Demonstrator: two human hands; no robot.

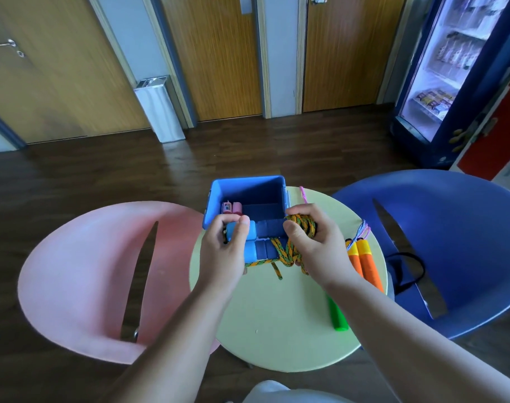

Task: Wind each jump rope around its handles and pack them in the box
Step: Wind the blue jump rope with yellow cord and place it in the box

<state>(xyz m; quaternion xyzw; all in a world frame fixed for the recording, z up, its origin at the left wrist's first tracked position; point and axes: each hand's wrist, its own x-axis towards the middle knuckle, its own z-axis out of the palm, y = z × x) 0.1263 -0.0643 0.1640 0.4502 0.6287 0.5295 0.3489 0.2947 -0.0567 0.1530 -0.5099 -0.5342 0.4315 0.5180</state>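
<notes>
Around blue handles (258, 242), both hands closed.

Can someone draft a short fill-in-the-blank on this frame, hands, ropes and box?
1. The left hand grips a pair of ____ handles.
2. The right hand holds the cord, braided orange and ____.
3. The pink handles lie inside the ____.
4. The orange handles lie on the table, on the side of the ____ chair.

Missing words: blue; green; box; blue
</notes>
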